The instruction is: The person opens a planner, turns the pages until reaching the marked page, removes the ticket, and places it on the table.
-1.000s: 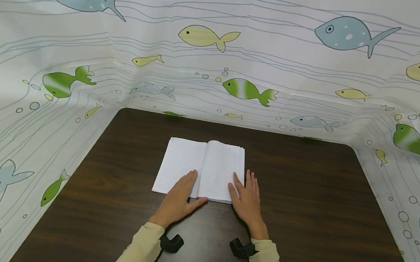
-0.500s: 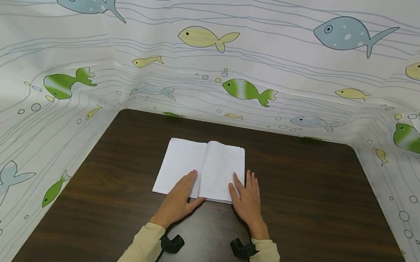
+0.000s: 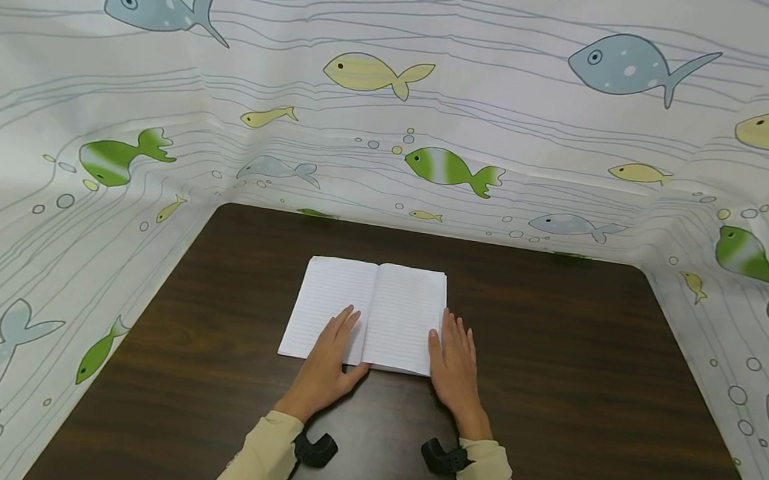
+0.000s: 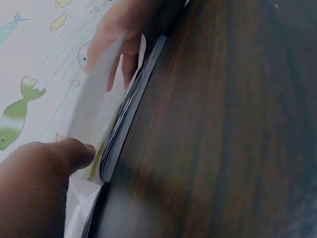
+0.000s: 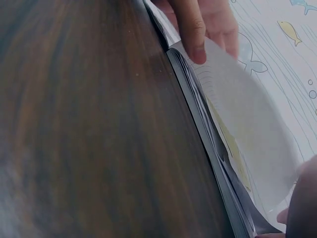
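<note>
An open notebook (image 3: 400,308) with lined white pages lies in front of me. My left hand (image 3: 322,369) rests on the lower part of its left page, fingers extended. The left thumb reaches the near edge by the spine, also seen in the left wrist view. My right hand (image 3: 457,371) is at the outer edge of the right page, fingers straight and thumb on the page side. A page (image 5: 252,114) bows up from the stack toward this hand in the right wrist view. Part of the right hand is hidden there by the frame's edge.
The notebook lies on a dark wood-grain table (image 3: 583,373). A white curtain (image 3: 373,16) printed with fish surrounds the back and both sides. Each wrist carries a black camera mount (image 3: 316,451).
The right thumb and fingers have shifted to the page's outer edge. The bulge by the spine on the right page has flattened. The left thumb has drawn slightly left; its fingers have spread a little.
</note>
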### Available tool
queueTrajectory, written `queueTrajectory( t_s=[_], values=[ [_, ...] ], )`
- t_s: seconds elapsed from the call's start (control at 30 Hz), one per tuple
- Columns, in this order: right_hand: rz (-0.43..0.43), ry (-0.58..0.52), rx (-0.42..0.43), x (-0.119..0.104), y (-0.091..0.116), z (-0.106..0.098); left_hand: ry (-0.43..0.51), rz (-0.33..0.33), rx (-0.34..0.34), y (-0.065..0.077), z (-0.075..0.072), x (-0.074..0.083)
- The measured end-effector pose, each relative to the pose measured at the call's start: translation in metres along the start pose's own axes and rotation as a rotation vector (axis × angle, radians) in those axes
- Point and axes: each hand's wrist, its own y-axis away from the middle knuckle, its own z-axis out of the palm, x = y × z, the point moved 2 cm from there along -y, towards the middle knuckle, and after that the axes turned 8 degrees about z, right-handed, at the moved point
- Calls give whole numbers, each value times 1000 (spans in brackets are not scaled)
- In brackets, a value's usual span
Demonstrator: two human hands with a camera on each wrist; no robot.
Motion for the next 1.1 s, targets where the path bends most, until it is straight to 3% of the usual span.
queueTrajectory(
  t_s=[0.23,0.5,0.67,0.83,0.97,1.1],
  values=[
    [-18,-42,50,-1,2,-1,-6,37,58,-1,-3,1],
    [-79,99,30,2,1,2,-34,46,122,-2,-3,-1],
    [-56,113,21,3,0,3,-70,-1,249,-4,-8,1],
    [-40,118,17,2,0,3,-188,-40,393,-5,-15,4],
    [-41,123,15,2,0,3,-285,-73,370,-4,-17,3],
    [-42,124,14,1,0,3,-278,-74,298,-4,-15,2]
  ],
)
